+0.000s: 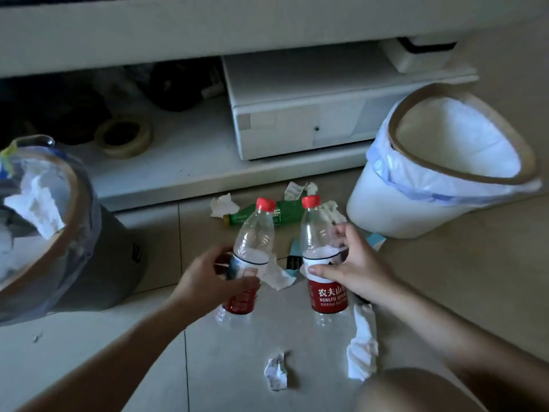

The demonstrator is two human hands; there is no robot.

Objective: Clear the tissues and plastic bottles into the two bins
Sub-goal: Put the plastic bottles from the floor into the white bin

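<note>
Two clear red-capped, red-labelled plastic bottles stand upright over the tiled floor. My left hand [208, 278] grips the left bottle [255, 233] at its middle. My right hand [353, 266] grips the right bottle [315, 233] the same way. A green bottle [285, 211] lies on its side behind them. Crumpled tissues lie scattered: one [222, 205] by the green bottle, one [276, 276] between the bottles, one [276, 371] near me, a long one [362, 346] at the right. A grey bin [113, 263] at left holds tissues. The white lined bin [386, 209] at right looks empty.
A low white shelf unit [184, 168] runs behind the litter, with a white box [297, 126] and a tape roll [123, 138] on it. A small dark object [292, 262] and blue paper [375, 240] lie on the floor. My knee [416, 391] is at the bottom right.
</note>
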